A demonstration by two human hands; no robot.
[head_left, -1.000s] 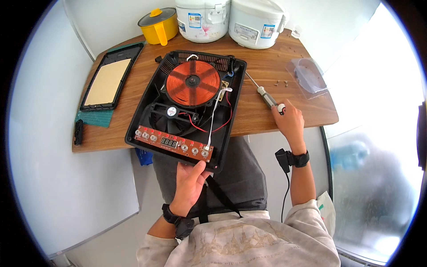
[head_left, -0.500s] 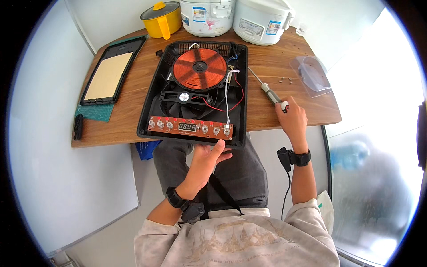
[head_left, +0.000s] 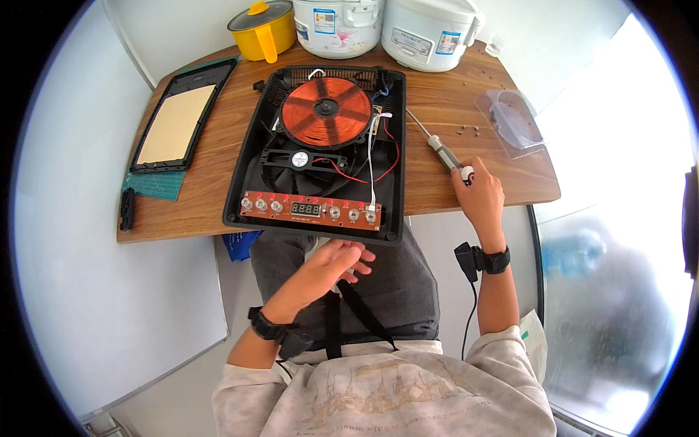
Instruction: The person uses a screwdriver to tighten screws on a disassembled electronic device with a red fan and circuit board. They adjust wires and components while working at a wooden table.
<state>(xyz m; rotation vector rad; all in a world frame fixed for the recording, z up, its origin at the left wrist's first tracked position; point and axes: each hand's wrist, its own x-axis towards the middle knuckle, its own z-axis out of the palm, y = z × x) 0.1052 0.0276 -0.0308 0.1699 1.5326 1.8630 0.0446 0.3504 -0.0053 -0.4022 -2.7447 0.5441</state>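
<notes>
An opened black induction cooker (head_left: 247, 175) lies on the wooden table (head_left: 451, 197), showing its copper coil (head_left: 326, 111), a fan (head_left: 299, 159) and a red control board (head_left: 312, 210) along the near edge. My left hand (head_left: 331, 266) hovers open over my lap, just below the cooker's front edge and touching nothing. My right hand (head_left: 479, 195) rests at the table's near right edge, its fingers closed on the handle end of a screwdriver (head_left: 437, 142) that lies on the wood, tip pointing toward the cooker.
A yellow pot (head_left: 263, 29) and two white rice cookers (head_left: 338, 25) (head_left: 429, 29) stand at the back. The cooker's top panel (head_left: 178, 124) lies at the left above a green mat (head_left: 156, 186). A clear plastic tray (head_left: 510, 120) and loose screws (head_left: 470, 130) sit at the right.
The cooker has gone from angled to square on the table. My left hand has let go of its front edge and drawn back over my lap. My right hand stays on the screwdriver.
</notes>
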